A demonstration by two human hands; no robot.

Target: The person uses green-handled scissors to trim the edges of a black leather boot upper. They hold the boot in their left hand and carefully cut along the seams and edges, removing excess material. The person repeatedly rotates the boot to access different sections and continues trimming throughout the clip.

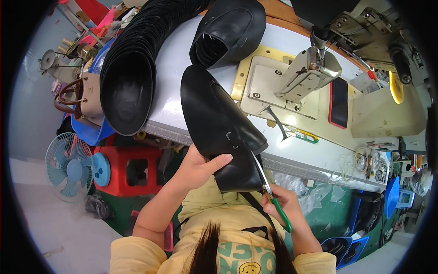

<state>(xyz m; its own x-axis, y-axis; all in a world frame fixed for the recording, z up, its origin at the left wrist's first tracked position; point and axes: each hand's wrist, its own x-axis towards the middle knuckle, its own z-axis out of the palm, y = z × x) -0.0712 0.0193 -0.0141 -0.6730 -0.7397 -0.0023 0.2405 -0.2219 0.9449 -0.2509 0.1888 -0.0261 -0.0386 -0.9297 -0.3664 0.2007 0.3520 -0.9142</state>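
A black leather shoe upper [214,114] with small white marks is held over the table's near edge. My left hand [200,168] grips its lower left side, thumb on top and fingers underneath. Scissors with a green handle [282,214] are in my right hand [286,203], at the upper's lower right edge. Their blades [261,173] point up along that edge; whether they touch the leather I cannot tell. Beyond the upper lies a pile of similar black uppers [246,27], next to a sewing machine [303,75].
A long curved stack of nested black pieces [127,86] covers the table's left. Thread snips [305,135], a dark strip [278,121] and a phone [338,102] lie by the machine. Leftward are a handbag [91,98], a red stool [123,178] and a fan [73,169].
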